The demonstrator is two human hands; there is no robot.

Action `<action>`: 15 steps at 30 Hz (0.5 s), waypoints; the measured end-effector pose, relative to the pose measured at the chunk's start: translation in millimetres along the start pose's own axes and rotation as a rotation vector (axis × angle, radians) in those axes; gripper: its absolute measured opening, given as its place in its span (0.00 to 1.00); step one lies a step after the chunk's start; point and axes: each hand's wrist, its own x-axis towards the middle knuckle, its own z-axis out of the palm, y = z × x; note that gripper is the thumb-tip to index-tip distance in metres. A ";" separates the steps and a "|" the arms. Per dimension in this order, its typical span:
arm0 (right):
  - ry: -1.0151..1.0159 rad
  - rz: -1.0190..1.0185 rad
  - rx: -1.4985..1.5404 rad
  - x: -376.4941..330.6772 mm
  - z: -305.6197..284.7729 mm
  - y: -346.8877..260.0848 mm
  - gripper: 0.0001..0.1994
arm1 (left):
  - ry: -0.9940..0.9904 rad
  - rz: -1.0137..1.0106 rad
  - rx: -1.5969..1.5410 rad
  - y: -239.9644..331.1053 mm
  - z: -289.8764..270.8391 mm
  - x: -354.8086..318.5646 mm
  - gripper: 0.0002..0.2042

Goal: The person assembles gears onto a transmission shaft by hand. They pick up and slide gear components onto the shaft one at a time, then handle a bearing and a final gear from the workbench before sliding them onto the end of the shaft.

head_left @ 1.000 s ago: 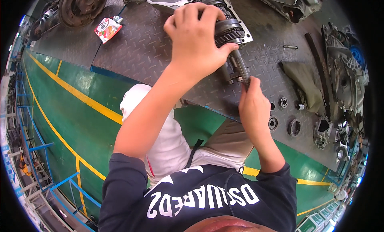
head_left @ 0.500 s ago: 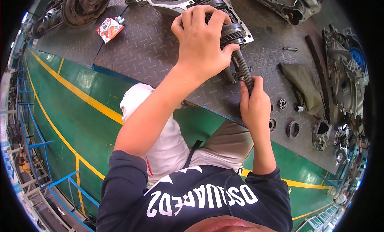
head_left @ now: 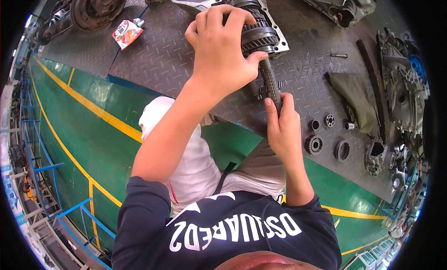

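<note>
A gear shaft (head_left: 268,74) with a stack of toothed gears (head_left: 259,36) lies over an open metal transmission housing (head_left: 282,47) at the top of the head view. My left hand (head_left: 222,49) is curled over the gear stack, its thumb pressed below the lowest large gear. With thumb and fingers, my right hand (head_left: 284,125) grips the splined lower end of the shaft. A small pinion (head_left: 262,92) shows beside the shaft, partly hidden behind it. The undersides of the gears are out of sight under my left fingers.
Bearing rings (head_left: 342,150), a gear ring (head_left: 314,144) and small sleeves lie right on the steel-plate bench (head_left: 186,65). Beyond are a cloth (head_left: 351,100), a dark bar (head_left: 370,74) and castings (head_left: 400,88). A red-white pouch (head_left: 127,33) and rusty hub (head_left: 98,7) sit left.
Both hands and the shaft have shifted to the left, and the shaft stands a little more upright in view. The gear ring and sleeve by my right wrist are now uncovered.
</note>
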 end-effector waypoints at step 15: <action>-0.080 -0.020 -0.056 2.7 -11.1 -13.3 0.15 | 0.008 -0.015 0.016 -5.4 -3.9 -0.9 0.33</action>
